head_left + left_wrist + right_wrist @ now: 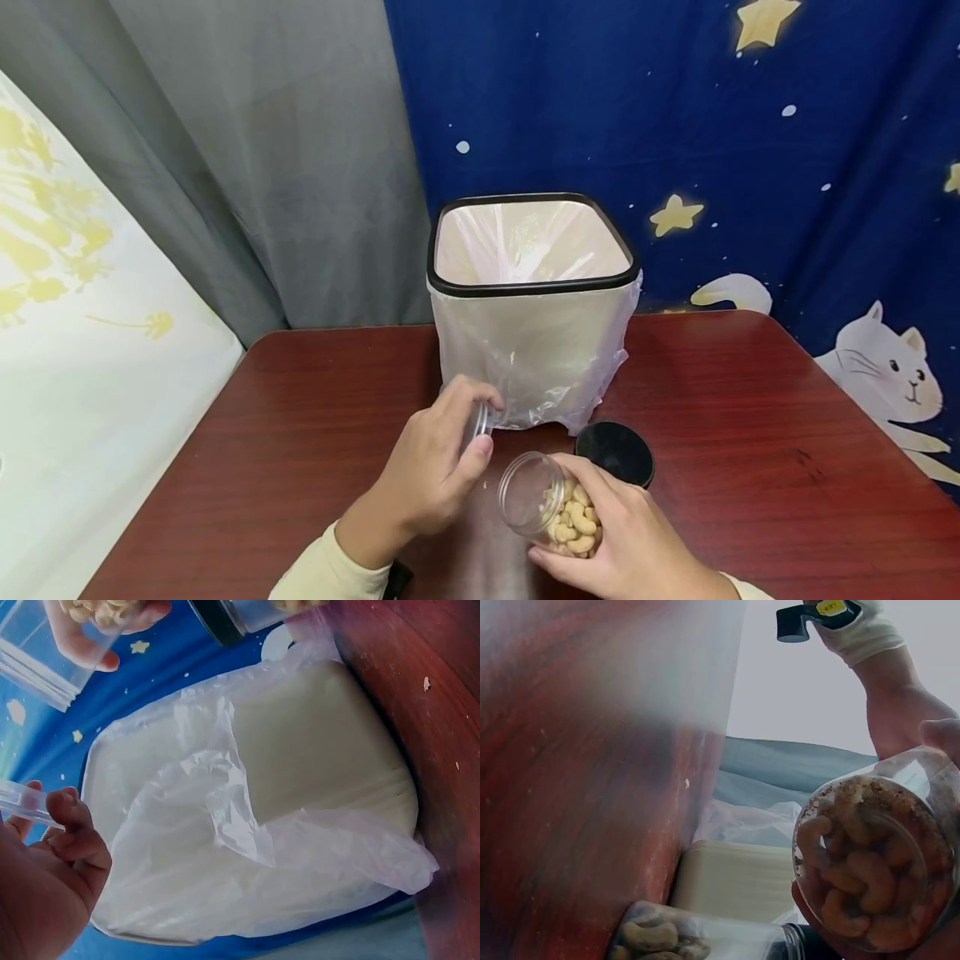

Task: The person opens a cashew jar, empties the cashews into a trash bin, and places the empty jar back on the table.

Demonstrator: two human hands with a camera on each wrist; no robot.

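Note:
My left hand (431, 475) pinches a clear round plastic lid (478, 423) between thumb and fingers, held on edge in front of the bin. In my right hand (630, 533) is a clear plastic jar (531, 493), uncapped and tilted with its mouth towards the left hand. Cashews (577, 525) lie in its bottom part; the right wrist view shows them through the jar's base (874, 877). Just behind the right hand stands a second jar with a black lid (617, 452). Cashews (651, 937) show inside that one in the right wrist view.
A cream bin with a black rim (532, 290) stands at the back of the red-brown table (330, 433), lined with a thin translucent bag (555, 408). Grey (300, 167) and blue star-patterned curtains (540, 100) hang behind. Small crumbs (427, 684) dot the tabletop.

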